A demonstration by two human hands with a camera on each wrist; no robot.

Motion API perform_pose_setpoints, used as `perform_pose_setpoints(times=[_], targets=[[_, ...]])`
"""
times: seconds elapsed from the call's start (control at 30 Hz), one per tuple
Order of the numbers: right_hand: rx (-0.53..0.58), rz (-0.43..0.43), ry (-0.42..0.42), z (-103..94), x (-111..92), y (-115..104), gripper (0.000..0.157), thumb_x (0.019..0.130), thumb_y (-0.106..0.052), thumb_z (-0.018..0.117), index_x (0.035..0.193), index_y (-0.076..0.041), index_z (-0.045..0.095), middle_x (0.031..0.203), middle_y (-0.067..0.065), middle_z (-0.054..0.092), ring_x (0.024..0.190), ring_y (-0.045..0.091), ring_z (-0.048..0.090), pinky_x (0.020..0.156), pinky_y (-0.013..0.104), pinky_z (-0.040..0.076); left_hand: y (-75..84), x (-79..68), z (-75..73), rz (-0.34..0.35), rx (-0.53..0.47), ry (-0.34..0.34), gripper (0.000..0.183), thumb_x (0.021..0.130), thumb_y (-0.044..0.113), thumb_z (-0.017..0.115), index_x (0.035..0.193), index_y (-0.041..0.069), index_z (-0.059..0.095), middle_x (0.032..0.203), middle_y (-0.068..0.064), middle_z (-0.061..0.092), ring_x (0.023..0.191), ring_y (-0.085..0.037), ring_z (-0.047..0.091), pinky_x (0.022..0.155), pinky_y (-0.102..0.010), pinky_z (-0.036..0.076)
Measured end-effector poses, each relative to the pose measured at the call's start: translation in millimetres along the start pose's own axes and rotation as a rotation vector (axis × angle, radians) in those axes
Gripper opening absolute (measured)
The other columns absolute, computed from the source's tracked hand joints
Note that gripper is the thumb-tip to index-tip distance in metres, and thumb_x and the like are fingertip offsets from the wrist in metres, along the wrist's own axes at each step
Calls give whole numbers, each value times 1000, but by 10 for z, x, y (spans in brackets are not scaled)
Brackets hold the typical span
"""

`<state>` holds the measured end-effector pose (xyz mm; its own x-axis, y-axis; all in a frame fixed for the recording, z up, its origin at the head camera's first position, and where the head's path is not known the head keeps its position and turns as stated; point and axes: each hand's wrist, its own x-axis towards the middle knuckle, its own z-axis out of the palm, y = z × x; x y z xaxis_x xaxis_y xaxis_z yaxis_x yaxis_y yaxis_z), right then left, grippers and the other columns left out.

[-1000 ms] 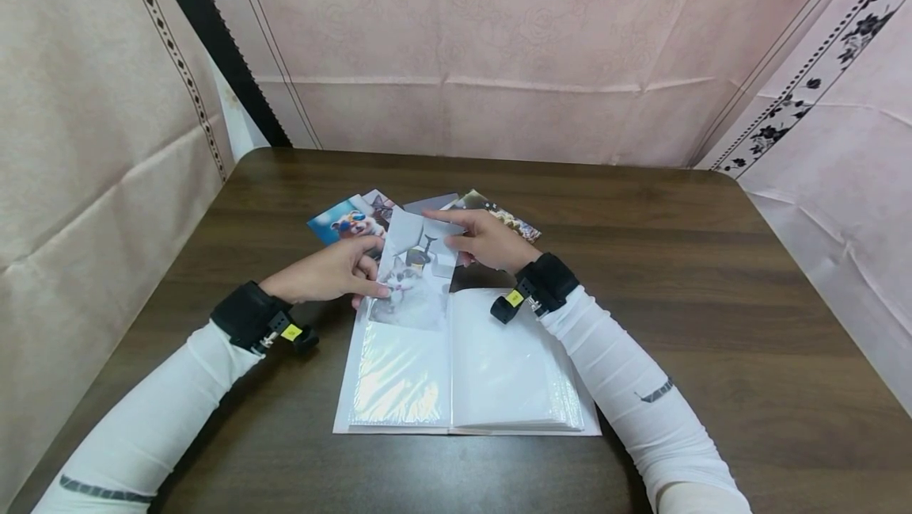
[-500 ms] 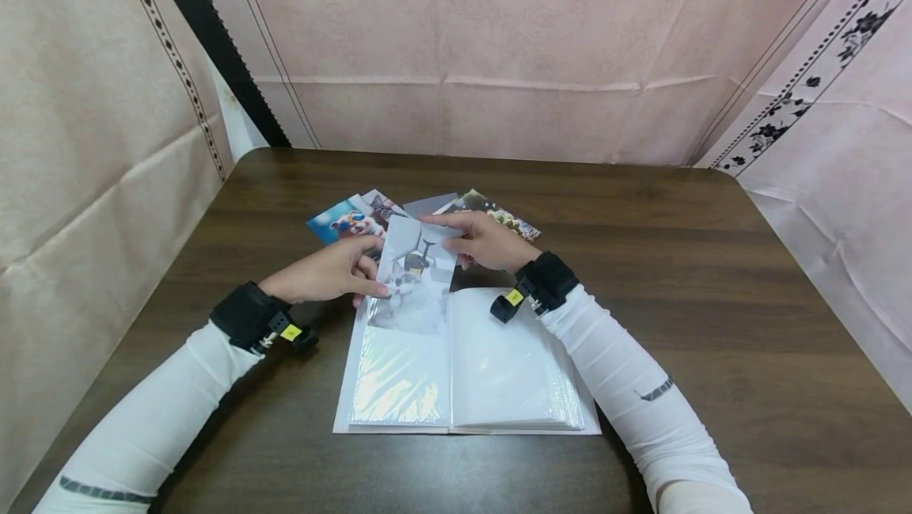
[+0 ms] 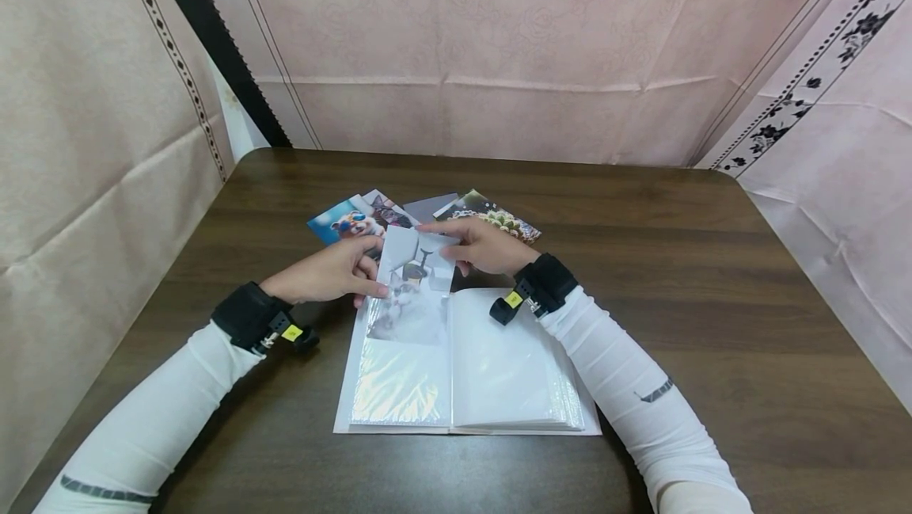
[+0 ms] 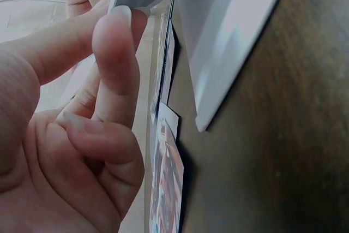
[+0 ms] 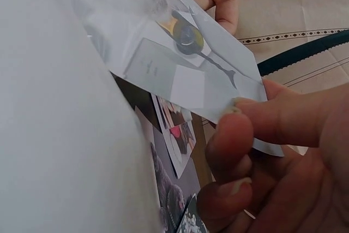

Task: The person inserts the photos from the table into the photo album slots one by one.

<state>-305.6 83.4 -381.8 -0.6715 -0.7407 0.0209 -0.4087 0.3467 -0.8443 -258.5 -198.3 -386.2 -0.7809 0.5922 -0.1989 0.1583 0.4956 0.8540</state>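
Observation:
A pale photo [image 3: 419, 260] with a wine glass printed on it stands partly inside the clear sleeve of the left page of an open photo album [image 3: 402, 387]. Its lower part shows through the plastic; the upper part sticks out past the album's far edge. My right hand [image 3: 488, 246] pinches the photo's upper right edge between thumb and fingers, as the right wrist view shows on the photo [image 5: 185, 80]. At the left side, my left hand [image 3: 331, 268] pinches the sleeve's edge and the photo, thumb on top, near the sleeve's mouth.
Beyond the album lie several loose photos: a blue one with an animal in sunglasses [image 3: 352, 221], a dark one with pale green plants [image 3: 506, 221] and others overlapping between them. All rest on a brown wooden table [image 3: 677, 276]. Cloth hangs behind and at both sides.
The photo has slid nearer and deeper into the sleeve, its top edge lower than before. My right hand has moved slightly toward me with it; the left hand stays in place.

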Motion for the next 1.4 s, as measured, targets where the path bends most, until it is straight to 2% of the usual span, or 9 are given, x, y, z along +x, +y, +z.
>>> perform_pose_setpoints(times=[0.27,0.43,0.57,0.67,0.77,1.03,1.13,1.3,1.4], targets=[[16,10,-25,9,-11,-14,48,95,-11,56,142,-19,49,83,15,52,57,27,50,55,25,42,-11,-1,11,7,-1,-1,60,84,27,71,129,6,38,77,-11,66,60,-36,57,55,-29,45],[14,27,-39,17,-23,-19,49,95,-12,56,142,-20,49,85,14,51,58,29,50,55,25,41,-30,2,16,11,3,6,65,83,28,72,132,6,37,78,-11,67,59,-35,57,55,-28,45],[18,21,-60,18,-23,-21,49,95,-11,56,143,-18,48,84,15,51,59,30,49,56,26,42,-38,6,24,22,0,25,78,81,30,74,141,8,29,80,-11,67,60,-33,58,57,-28,49],[21,17,-71,16,-20,-14,49,96,-9,55,144,-17,47,89,14,50,60,29,49,57,26,42,-37,16,32,44,7,50,93,79,31,75,151,14,18,82,-11,67,59,-33,58,56,-29,50],[21,23,-78,14,-16,-7,49,96,-9,54,144,-17,46,92,12,48,61,28,49,58,26,42,-37,21,35,58,6,63,99,79,32,76,154,22,12,81,-11,66,58,-33,57,54,-29,49],[-33,-18,-108,-1,-22,-12,48,97,-9,52,144,-18,47,74,10,49,59,24,51,56,27,41,-15,13,37,74,-12,35,90,82,25,73,152,26,18,77,-13,64,57,-34,56,56,-33,50],[-40,-20,-118,-3,-24,-12,48,97,-10,52,144,-19,46,78,10,50,60,23,52,56,27,42,-15,11,36,68,-16,34,88,82,25,73,152,26,19,77,-13,65,57,-33,56,56,-33,50],[-47,22,-155,-9,-38,-34,50,97,-15,54,146,-23,44,84,10,52,61,25,53,56,26,41,-9,5,35,66,-1,37,86,83,27,72,151,20,21,77,-11,65,57,-33,56,56,-32,50],[-35,48,-192,-14,-44,-51,52,98,-17,53,148,-23,40,78,11,52,61,26,52,55,26,39,0,-2,37,60,9,41,84,82,27,73,150,20,24,78,-10,65,57,-33,56,56,-33,50]])
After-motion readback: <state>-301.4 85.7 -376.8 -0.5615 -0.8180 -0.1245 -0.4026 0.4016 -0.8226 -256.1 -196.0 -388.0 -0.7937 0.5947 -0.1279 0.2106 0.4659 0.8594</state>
